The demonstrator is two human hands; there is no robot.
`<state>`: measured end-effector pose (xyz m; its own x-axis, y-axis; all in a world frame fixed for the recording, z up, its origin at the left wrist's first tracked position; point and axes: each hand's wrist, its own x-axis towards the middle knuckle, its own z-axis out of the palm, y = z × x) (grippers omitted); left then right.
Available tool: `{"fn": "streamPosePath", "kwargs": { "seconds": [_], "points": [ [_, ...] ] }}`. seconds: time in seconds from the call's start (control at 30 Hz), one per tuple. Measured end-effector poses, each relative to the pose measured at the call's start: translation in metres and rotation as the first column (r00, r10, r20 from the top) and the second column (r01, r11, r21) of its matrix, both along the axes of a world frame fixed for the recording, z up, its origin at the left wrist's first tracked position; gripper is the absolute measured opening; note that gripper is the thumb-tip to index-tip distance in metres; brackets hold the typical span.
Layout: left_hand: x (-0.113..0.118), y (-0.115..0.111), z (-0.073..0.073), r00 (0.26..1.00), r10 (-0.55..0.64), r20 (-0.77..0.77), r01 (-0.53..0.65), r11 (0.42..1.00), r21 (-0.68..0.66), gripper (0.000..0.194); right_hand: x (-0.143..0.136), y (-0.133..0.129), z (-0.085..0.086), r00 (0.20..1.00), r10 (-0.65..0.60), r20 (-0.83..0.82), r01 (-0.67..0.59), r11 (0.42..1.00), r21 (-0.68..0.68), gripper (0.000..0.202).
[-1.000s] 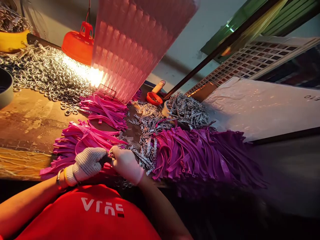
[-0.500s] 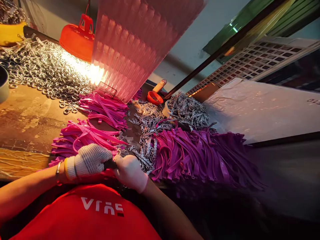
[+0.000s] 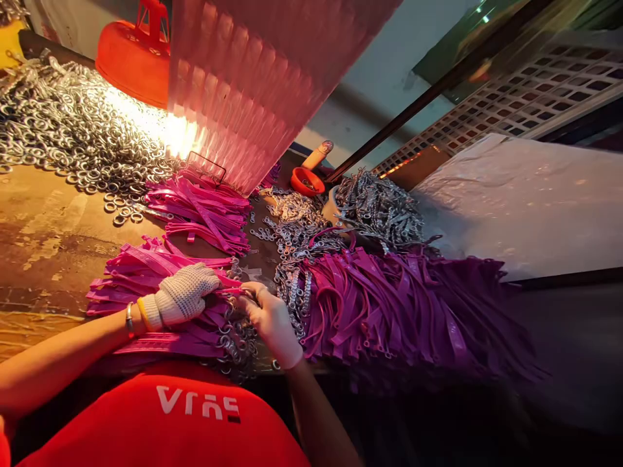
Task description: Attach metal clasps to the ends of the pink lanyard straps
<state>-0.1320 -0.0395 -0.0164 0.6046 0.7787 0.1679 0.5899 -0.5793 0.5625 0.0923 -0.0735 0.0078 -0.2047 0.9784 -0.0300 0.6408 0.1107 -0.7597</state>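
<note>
My left hand point(image 3: 187, 295), in a white dotted glove, is closed around a pink strap point(image 3: 228, 285) above a pile of similar straps point(image 3: 141, 272). The strap's end reaches to the right, where the fingers of my right hand point(image 3: 272, 324), in a plain white glove, are pinched on it. Whether the right fingers also hold a metal fitting is hidden. Below the hands, metal rings and links point(image 3: 237, 340) hang at the ends of the piled straps. Beside my right hand lie short metal chains point(image 3: 294, 292) and a big heap of purple straps point(image 3: 379, 305).
Loose metal rings point(image 3: 73, 136) cover the table's point(image 3: 43, 227) far left, under a red lamp point(image 3: 134, 61). A ribbed translucent sheet point(image 3: 257, 84) hangs beside it. Behind are a red bowl point(image 3: 307, 183), a tub heaped with chains point(image 3: 379, 207) and a white wrapped box point(image 3: 525, 201).
Both hands have moved from the table's near edge up over the pink pile. A dark item between them has gone from sight; a pink strap is now held there. The view has shifted slightly.
</note>
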Motion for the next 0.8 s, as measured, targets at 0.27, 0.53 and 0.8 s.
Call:
{"fn": "streamPosePath", "kwargs": {
  "seconds": [0.27, 0.53, 0.8],
  "points": [
    [-0.002, -0.002, -0.008, 0.984, 0.093, 0.150, -0.095, 0.995, 0.005, 0.039, -0.018, -0.018, -0.009, 0.995, 0.022, -0.093, -0.024, 1.000, -0.020, 0.048],
    [-0.004, -0.010, 0.014, 0.968, 0.018, 0.251, 0.055, 0.958, -0.282, 0.025, -0.016, -0.026, 0.003, 0.926, -0.075, -0.369, 0.038, 0.994, -0.105, 0.039],
    [-0.006, -0.009, 0.016, 0.946, 0.049, 0.319, 0.152, 0.804, -0.575, 0.020, -0.022, -0.016, 0.016, 0.946, 0.254, 0.203, -0.286, 0.947, 0.146, 0.042]
  ]
}}
